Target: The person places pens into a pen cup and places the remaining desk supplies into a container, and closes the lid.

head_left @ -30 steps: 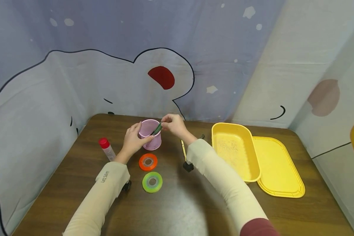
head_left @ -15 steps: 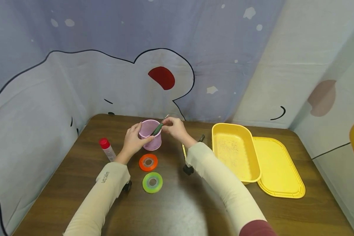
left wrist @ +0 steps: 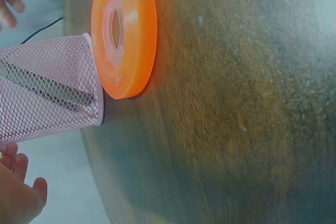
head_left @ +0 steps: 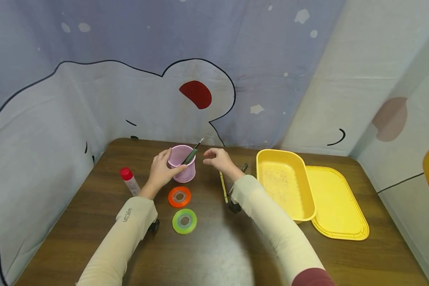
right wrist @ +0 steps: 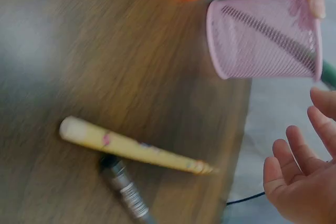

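A pink mesh pen cup (head_left: 186, 174) stands on the table, and my left hand (head_left: 161, 169) grips it at the rim, thumb on the near side. A dark green pen-like stick (head_left: 190, 157) leans in the cup. Beside it, a thin dark stick with a pale tip (head_left: 200, 142) pokes out above the rim. Through the mesh (left wrist: 47, 87), their lower ends show in the left wrist view. To the right of the cup, my right hand (head_left: 219, 161) hovers with relaxed fingers and holds nothing. Below it lie a yellow patterned pencil-like stick (right wrist: 131, 148) and a black marker (right wrist: 127, 190).
An orange tape roll (head_left: 172, 197) and a green one (head_left: 176, 226) lie in front of the cup. A white tube with a red cap (head_left: 130, 182) stands to the left. At right, a yellow tub (head_left: 282, 182) stands beside a yellow lid (head_left: 337, 202).
My right hand has let go of the sticks and moved right, away from the cup. The sticks now lean in the cup on their own. My left hand has stayed put.
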Demonstrator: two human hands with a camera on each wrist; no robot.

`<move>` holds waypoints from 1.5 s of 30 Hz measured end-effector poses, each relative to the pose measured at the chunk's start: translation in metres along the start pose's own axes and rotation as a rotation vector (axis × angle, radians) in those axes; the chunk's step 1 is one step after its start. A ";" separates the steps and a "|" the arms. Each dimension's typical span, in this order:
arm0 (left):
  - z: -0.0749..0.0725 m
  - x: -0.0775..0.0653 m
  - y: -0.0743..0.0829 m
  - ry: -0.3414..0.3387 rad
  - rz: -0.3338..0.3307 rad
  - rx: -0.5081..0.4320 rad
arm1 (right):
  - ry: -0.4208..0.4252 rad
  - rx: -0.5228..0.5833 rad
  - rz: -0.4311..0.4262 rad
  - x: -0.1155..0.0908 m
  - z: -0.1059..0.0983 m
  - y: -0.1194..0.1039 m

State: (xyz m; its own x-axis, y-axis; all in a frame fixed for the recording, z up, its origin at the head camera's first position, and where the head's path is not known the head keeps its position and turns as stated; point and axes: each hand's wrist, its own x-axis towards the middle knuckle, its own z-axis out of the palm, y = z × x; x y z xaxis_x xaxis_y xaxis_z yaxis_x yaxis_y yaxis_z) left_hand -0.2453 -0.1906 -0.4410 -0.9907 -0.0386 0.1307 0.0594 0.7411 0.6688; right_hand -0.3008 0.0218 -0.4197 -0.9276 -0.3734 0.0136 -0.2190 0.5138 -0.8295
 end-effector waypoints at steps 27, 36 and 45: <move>0.000 0.000 -0.001 0.000 0.014 -0.008 | -0.096 -0.127 0.097 -0.012 0.009 0.048; 0.000 0.000 -0.001 -0.001 0.015 -0.005 | -0.087 -0.170 0.064 -0.016 0.008 0.051; 0.000 0.000 0.000 0.002 0.012 -0.007 | -0.072 -0.246 -0.017 -0.019 0.007 0.060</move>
State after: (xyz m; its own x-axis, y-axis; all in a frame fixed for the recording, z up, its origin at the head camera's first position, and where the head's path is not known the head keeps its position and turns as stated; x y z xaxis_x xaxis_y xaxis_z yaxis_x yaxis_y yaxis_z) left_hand -0.2450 -0.1912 -0.4412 -0.9896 -0.0311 0.1407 0.0724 0.7370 0.6720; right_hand -0.2944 0.0537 -0.4735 -0.9014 -0.4326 -0.0207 -0.3092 0.6762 -0.6687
